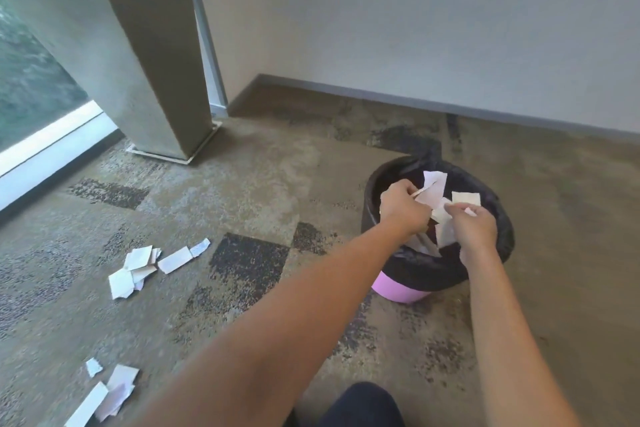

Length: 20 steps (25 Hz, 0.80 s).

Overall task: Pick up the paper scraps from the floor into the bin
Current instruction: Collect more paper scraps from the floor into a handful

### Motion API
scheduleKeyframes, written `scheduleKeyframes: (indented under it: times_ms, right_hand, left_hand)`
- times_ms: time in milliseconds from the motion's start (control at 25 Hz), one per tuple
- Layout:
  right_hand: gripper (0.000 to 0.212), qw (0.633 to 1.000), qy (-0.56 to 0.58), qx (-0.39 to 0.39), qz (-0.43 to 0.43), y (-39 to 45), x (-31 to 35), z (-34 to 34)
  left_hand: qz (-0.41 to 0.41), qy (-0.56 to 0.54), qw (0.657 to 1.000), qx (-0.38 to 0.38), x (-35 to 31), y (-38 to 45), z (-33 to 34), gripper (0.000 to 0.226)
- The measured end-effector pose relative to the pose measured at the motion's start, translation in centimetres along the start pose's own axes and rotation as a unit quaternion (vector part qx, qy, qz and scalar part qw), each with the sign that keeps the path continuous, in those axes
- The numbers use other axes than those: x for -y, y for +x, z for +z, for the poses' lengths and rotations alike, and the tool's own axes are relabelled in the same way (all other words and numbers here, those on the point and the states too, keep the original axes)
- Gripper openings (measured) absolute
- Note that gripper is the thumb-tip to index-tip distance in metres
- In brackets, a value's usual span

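Single head-mounted wide-angle view, looking forward and steeply down from above. Both forearms extend from the lower edge toward the bin point(408, 274) at mid-frame; carpeted floor point(263, 163) fills the field, with the wall point(415, 17) beyond.

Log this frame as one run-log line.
phase: dropping scraps | left hand: grips scraps over bin | right hand: grips scraps | floor scraps: two clusters remain

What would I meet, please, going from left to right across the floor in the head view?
Window glass → tall planter → upper paper scraps → left hand → right hand, both holding scraps over the bin.
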State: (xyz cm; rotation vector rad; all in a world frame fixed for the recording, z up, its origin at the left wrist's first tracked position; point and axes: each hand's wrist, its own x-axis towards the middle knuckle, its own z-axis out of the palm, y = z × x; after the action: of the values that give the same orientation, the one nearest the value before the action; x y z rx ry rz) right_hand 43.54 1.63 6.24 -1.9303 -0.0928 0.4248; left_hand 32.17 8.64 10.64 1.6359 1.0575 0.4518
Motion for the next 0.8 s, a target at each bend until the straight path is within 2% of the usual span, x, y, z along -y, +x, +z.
scheduleKeyframes:
  times_ms: [80,280,360,480,560,640,720,800]
  right_hand:
    - [0.029,0.998,0.044,0.021,0.029,0.3,0.1,-0.5]
    - [0.037,0.995,0.074,0.061,0.023,-0.5,1.4,-1.8]
    - [0.034,0.996,0.073,0.053,0.005,-1.1,1.8,-2.0]
    - [0.024,0.997,0.049,0.010,-0.067,-2.8,2.2,-1.3]
    - [0.020,0.990,0.023,0.004,-0.141,-4.6,2.4,0.0]
    - [0.017,0.978,0.009,0.018,-0.209,-6.8,2.9,1.5]
    - [0.015,0.963,0.005,0.049,-0.266,-9.6,3.2,4.0]
    - [0.014,0.944,-0.011,0.110,-0.311,-12.8,2.6,7.0]
  left_hand:
    - [0.015,0.038,0.999,0.012,-0.1,0.5,0.3,0.016]
    - [0.064,0.083,0.992,0.070,-0.9,1.1,-0.7,0.053]
    - [0.071,0.065,0.994,0.061,-0.6,1.0,-1.6,0.050]
    - [0.062,-0.050,0.997,-0.010,1.4,-0.4,-3.7,0.027]
    - [0.084,-0.023,0.993,-0.075,4.7,-1.7,-6.2,0.017]
    - [0.075,0.048,0.993,-0.072,9.2,-2.7,-9.1,0.016]
    - [0.019,0.122,0.991,-0.053,14.9,-4.0,-12.9,0.019]
    - [-0.048,0.177,0.982,-0.052,21.0,-5.8,-17.1,0.022]
